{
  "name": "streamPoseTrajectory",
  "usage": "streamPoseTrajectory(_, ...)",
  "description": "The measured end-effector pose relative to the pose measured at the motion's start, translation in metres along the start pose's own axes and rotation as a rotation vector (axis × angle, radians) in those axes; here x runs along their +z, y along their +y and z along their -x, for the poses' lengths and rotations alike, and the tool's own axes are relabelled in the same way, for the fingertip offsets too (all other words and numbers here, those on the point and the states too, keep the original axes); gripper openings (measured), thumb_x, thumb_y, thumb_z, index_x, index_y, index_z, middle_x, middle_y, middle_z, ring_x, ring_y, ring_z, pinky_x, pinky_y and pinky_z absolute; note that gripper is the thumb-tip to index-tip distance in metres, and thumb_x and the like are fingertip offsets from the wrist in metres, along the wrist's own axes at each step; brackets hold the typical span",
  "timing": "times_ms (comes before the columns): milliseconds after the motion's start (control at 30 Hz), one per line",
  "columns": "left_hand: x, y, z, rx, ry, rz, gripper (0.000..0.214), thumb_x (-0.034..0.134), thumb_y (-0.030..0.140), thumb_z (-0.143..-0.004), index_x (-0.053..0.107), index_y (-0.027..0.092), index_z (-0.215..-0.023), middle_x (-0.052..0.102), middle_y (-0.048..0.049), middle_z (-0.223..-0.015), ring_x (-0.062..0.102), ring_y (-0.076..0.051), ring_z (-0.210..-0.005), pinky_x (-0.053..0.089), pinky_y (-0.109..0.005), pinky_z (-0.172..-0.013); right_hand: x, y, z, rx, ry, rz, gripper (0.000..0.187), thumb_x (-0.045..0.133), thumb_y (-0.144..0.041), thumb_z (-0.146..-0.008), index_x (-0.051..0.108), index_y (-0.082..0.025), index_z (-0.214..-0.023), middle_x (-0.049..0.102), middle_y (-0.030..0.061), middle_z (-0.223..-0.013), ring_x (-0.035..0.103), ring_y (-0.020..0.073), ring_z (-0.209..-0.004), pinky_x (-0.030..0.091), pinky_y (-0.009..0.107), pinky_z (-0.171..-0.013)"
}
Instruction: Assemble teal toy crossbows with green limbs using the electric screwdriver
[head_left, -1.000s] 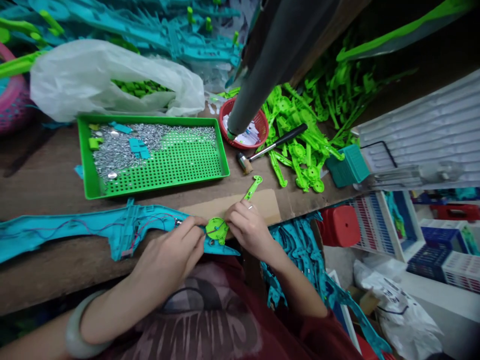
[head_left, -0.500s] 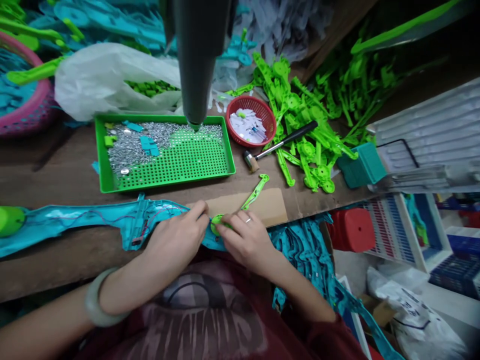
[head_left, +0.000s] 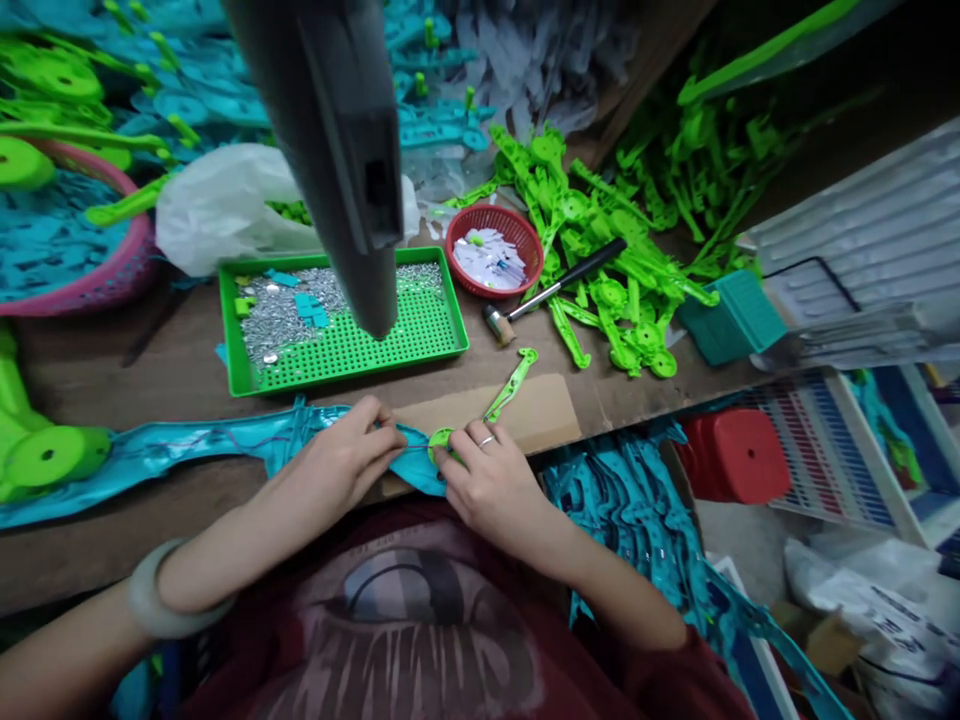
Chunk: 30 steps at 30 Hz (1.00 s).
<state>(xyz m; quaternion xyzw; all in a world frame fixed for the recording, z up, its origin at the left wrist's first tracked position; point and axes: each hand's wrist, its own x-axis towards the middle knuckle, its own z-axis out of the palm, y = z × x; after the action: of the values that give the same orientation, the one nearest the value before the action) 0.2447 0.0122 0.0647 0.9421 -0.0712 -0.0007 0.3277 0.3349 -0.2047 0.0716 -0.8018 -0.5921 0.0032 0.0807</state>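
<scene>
My left hand [head_left: 351, 452] is closed in a pinch over the long blue plastic shell [head_left: 187, 440], and a thin wire [head_left: 417, 446] runs from its fingertips towards the right. My right hand [head_left: 491, 482] grips a bright green plastic part [head_left: 438, 440], whose round end shows by the fingertips. The green part's long arm [head_left: 514, 382] sticks out beyond the knuckles over a piece of cardboard [head_left: 551, 408]. Below the round end lies the blue shell's right tip. The palm-side fingers of my right hand are hidden.
A dark hanging tool [head_left: 352, 190] comes down over a green tray [head_left: 345, 375] of small screws. Behind are a red basket [head_left: 534, 250] of white pieces, a hammer [head_left: 562, 290] and piled green parts [head_left: 611, 300]. A pink basket [head_left: 142, 265] stands left; blue shells [head_left: 630, 520] hang below the table edge.
My left hand has drawn left, away from the green part, and the wire now shows between them. My right hand keeps its hold. The view has shifted, and the hanging tool looks larger.
</scene>
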Motion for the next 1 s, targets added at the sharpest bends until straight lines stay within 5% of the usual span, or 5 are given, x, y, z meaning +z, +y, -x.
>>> streamPoseTrajectory(267,-0.02,-0.004,-0.006,0.101,-0.103,-0.12,0.036,0.038,0.032,-0.107,0.069,0.017,-0.099,0.053,-0.0021,-0.085,0.057,-0.015,-0.072,0.043,-0.027,-0.062,0.002,-0.004,0.002,0.023,-0.005,0.028,0.021,0.056,-0.02,-0.095,0.067,-0.012,-0.112,0.064,0.0099,-0.1,0.049,0.0265,-0.094,0.041,0.041,-0.081)
streamPoseTrajectory(500,-0.007,-0.003,-0.006,0.4,-0.113,-0.412,0.037,0.033,0.025,-0.106,0.069,0.016,-0.099,0.058,-0.0021,-0.077,0.055,-0.016,-0.062,0.038,-0.029,-0.053,0.002,-0.002,0.003,0.016,0.004,0.031,0.023,0.055,-0.019,-0.095,0.067,-0.011,-0.114,0.064,0.0102,-0.099,0.049,0.0263,-0.094,0.041,0.042,-0.083)
streamPoseTrajectory(767,0.009,0.014,0.007,0.464,-0.147,-0.66,0.027,0.051,0.03,-0.101,0.07,0.016,-0.087,0.063,-0.0053,-0.081,0.056,-0.021,-0.068,0.034,-0.035,-0.052,0.004,-0.007,0.004,0.013,-0.053,-0.006,0.027,0.054,-0.02,-0.096,0.067,-0.009,-0.116,0.065,0.0119,-0.098,0.053,0.0267,-0.094,0.046,0.042,-0.082)
streamPoseTrajectory(933,0.028,0.017,0.009,0.498,0.03,-0.639,0.018,0.061,0.022,-0.087,0.079,0.02,-0.091,0.069,-0.0072,-0.114,0.058,-0.022,-0.102,0.045,-0.036,-0.084,-0.049,0.081,-0.014,-0.197,-0.152,-0.441,0.023,0.057,-0.031,-0.099,0.07,-0.021,-0.114,0.067,0.0072,-0.11,0.062,0.019,-0.099,0.052,0.032,-0.085)
streamPoseTrajectory(1000,0.042,0.009,0.012,0.487,0.147,-0.643,0.023,0.059,0.025,-0.086,0.081,0.023,-0.095,0.067,-0.0068,-0.126,0.056,-0.023,-0.115,0.044,-0.036,-0.095,-0.079,0.142,-0.05,-0.02,0.047,-0.479,0.025,0.049,-0.03,-0.103,0.072,-0.022,-0.103,0.069,0.0051,-0.107,0.064,0.0169,-0.098,0.052,0.032,-0.087)
